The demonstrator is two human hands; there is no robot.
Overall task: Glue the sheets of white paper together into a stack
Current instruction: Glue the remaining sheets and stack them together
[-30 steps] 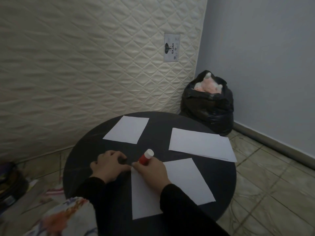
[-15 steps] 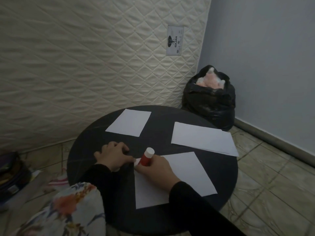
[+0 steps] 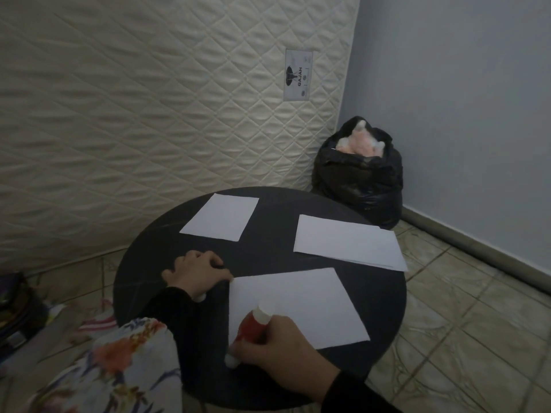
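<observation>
A round black desk [image 3: 384,296] carries three lots of white paper. The nearest sheet [image 3: 298,305] lies at the near side of the desk, slightly turned. The right hand [image 3: 277,347] is closed around a red glue stick [image 3: 252,324], which lies tilted over the near left corner of that sheet; its white end [image 3: 264,314] points up and away from the person, and its other white end [image 3: 231,360] pokes out below the hand at the sheet's near left edge. Whether that lower end touches the paper cannot be told.

The left hand [image 3: 198,274] rests on the desk just left of the nearest sheet, fingers curled in, with a fingertip touching the sheet's far left corner. A small white thing [image 3: 199,297] shows under its wrist; what it is cannot be told.

Beyond the nearest sheet, on the far left of the desk, lies a smaller sheet [image 3: 220,217]. On the far right lies a wider piece [image 3: 348,241], with a second edge showing beneath it, reaching the desk's rim.

Behind the desk stands a quilted mattress [image 3: 149,99] bearing a label [image 3: 298,74]. A black bag [image 3: 360,177] with something pink and white in its mouth sits on the tiled floor [image 3: 462,338] beyond the desk's far right, in the corner by the blue wall [image 3: 462,99]. Flowered cloth [image 3: 119,368] lies near left of the desk.
</observation>
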